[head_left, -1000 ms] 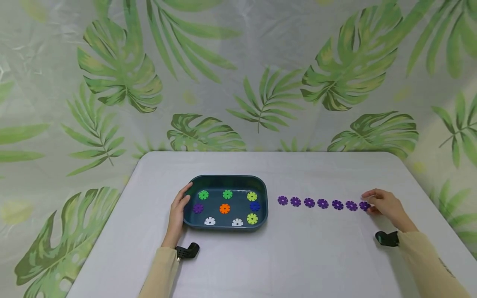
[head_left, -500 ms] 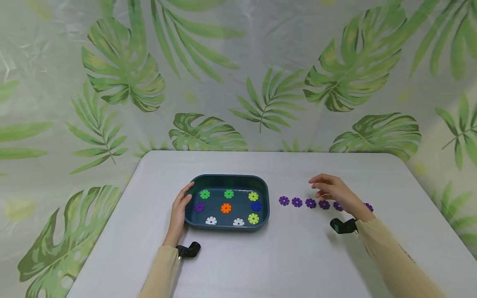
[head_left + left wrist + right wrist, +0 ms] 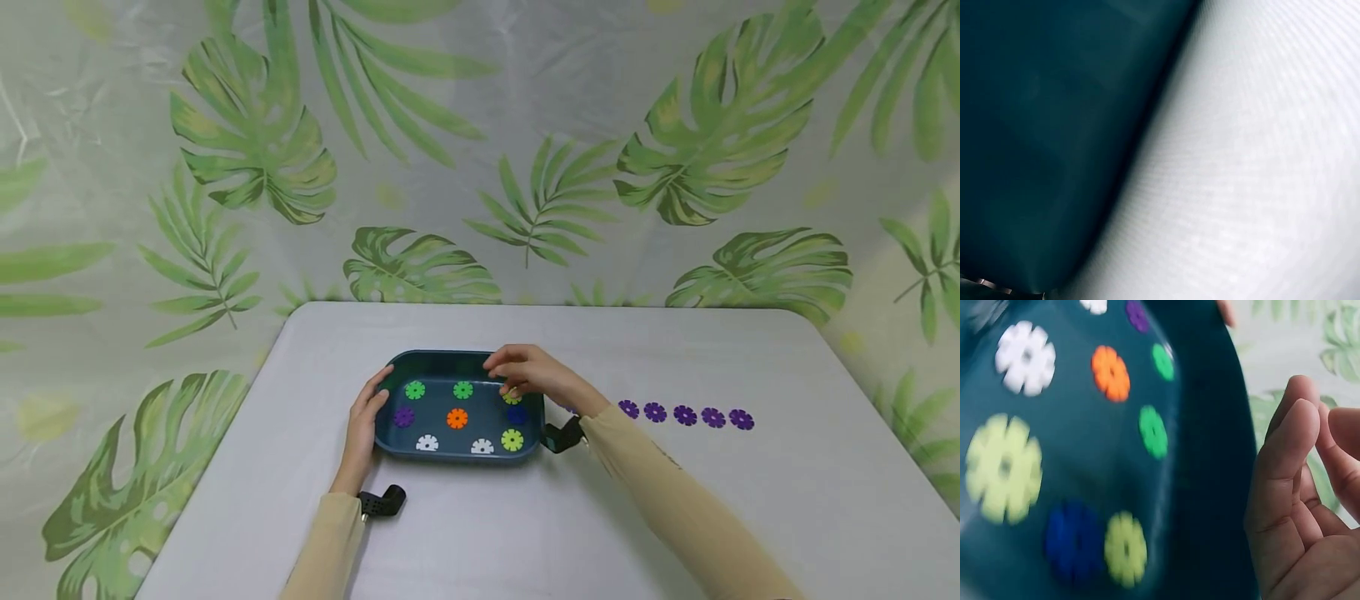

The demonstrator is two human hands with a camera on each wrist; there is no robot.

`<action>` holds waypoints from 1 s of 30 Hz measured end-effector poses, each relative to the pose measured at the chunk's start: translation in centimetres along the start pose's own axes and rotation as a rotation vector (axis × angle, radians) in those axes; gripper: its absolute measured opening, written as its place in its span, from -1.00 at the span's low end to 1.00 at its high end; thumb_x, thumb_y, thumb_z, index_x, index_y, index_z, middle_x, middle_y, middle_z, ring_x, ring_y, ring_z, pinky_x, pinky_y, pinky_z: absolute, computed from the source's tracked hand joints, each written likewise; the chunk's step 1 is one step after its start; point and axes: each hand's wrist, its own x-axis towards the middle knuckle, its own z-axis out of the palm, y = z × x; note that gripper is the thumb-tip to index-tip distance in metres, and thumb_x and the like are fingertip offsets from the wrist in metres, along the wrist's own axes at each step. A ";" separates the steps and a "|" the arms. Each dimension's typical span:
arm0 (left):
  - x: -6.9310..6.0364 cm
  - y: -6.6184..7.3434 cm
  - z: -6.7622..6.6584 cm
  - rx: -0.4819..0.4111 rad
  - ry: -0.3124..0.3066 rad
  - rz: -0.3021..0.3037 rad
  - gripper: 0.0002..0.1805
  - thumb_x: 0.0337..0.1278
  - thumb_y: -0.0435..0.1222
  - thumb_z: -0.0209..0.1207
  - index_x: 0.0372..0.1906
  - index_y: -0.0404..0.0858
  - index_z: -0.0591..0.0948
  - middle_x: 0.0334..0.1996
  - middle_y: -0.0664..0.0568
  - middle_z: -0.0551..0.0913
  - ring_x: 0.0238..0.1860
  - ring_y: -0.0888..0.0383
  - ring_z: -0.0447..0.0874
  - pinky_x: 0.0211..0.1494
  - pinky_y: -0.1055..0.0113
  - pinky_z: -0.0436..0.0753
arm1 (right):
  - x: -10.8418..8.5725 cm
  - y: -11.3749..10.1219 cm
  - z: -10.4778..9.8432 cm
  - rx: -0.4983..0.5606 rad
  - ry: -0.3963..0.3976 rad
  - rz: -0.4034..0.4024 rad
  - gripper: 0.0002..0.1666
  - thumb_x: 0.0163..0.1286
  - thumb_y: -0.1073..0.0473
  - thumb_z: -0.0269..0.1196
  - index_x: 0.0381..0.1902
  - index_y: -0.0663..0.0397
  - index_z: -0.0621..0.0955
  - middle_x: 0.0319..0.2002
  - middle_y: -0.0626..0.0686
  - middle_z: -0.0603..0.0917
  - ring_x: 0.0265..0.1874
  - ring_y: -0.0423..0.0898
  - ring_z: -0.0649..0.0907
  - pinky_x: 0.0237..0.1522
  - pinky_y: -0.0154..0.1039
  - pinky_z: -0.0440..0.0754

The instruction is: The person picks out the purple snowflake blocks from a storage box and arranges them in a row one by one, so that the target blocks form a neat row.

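A dark teal tray (image 3: 457, 458) stands on the table, holding several notched plastic disks laid apart. Among them are an orange disk (image 3: 457, 418), two green, two white, two yellow-green, a blue disk (image 3: 1075, 544) and a purple disk (image 3: 403, 417). My left hand (image 3: 363, 429) holds the tray's left side, its thumb and fingers at the rim. Over the tray's right end hovers my right hand (image 3: 536, 373), fingers loosely bent and nothing between them; the far yellow-green disk (image 3: 1125, 549) lies close below. In the left wrist view only the tray wall and tablecloth show.
To the right of the tray, a row of purple disks (image 3: 685, 415) runs across the white table (image 3: 637, 517); the right forearm hides its near end. A leaf-patterned curtain (image 3: 555, 167) hangs behind the table.
From the right end of the purple row, my right hand has swung left to above the tray. The purple disk it was touching stays in the row. My left hand keeps its place.
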 end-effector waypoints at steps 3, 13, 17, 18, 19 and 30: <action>0.0 0.0 0.0 -0.002 -0.007 0.008 -0.57 0.46 -0.32 -0.13 0.36 -0.20 0.38 0.38 0.03 0.28 0.43 0.16 0.03 0.45 0.13 -0.06 | 1.7 -0.3 2.1 0.005 -0.051 0.015 -0.68 0.47 0.20 0.07 0.05 0.29 0.53 0.05 0.34 0.53 -0.20 0.27 0.58 -0.16 -0.07 0.62; -0.4 1.9 0.1 -0.014 -0.028 -0.027 -0.55 0.44 -0.37 -0.15 0.36 -0.30 0.35 0.40 -0.10 0.25 0.45 0.03 0.00 0.45 0.04 -0.09 | 6.5 -0.7 7.7 -0.018 -0.180 0.133 -0.67 0.46 0.31 0.02 0.09 0.38 0.51 0.10 0.31 0.53 -0.38 -0.04 0.66 -0.15 -0.13 0.65; -0.8 2.8 0.2 -0.017 -0.041 -0.024 -0.54 0.43 -0.37 -0.15 0.36 -0.37 0.32 0.40 -0.16 0.22 0.45 -0.03 -0.03 0.44 0.00 -0.09 | 7.6 -0.7 9.0 -0.008 -0.222 0.192 -0.68 0.46 0.36 -0.02 0.09 0.38 0.50 0.11 0.24 0.51 -0.33 0.00 0.68 -0.15 -0.15 0.65; -0.8 2.7 0.2 -0.019 -0.040 -0.023 -0.54 0.44 -0.37 -0.15 0.37 -0.36 0.32 0.40 -0.16 0.22 0.45 -0.03 -0.03 0.44 0.00 -0.10 | 7.8 -0.7 9.3 -0.001 -0.233 0.206 -0.68 0.46 0.37 -0.03 0.09 0.38 0.50 0.11 0.22 0.50 -0.31 0.02 0.68 -0.13 -0.14 0.64; -0.8 2.5 0.2 -0.020 -0.038 -0.026 -0.54 0.44 -0.37 -0.15 0.37 -0.34 0.33 0.41 -0.14 0.22 0.45 -0.01 -0.03 0.44 0.01 -0.10 | 8.1 -0.6 9.5 0.007 -0.244 0.215 -0.67 0.46 0.39 -0.04 0.10 0.39 0.49 0.10 0.22 0.50 -0.28 0.04 0.68 -0.11 -0.13 0.64; 0.1 0.0 -0.2 -0.009 -0.022 -0.021 -0.56 0.47 -0.30 -0.15 0.36 -0.15 0.38 0.40 0.04 0.25 0.43 0.14 0.02 0.44 0.10 -0.07 | 9.3 -0.5 10.9 0.038 -0.345 0.266 -0.67 0.43 0.46 -0.08 0.09 0.41 0.47 -0.07 0.22 0.51 -0.13 0.14 0.64 0.01 -0.06 0.57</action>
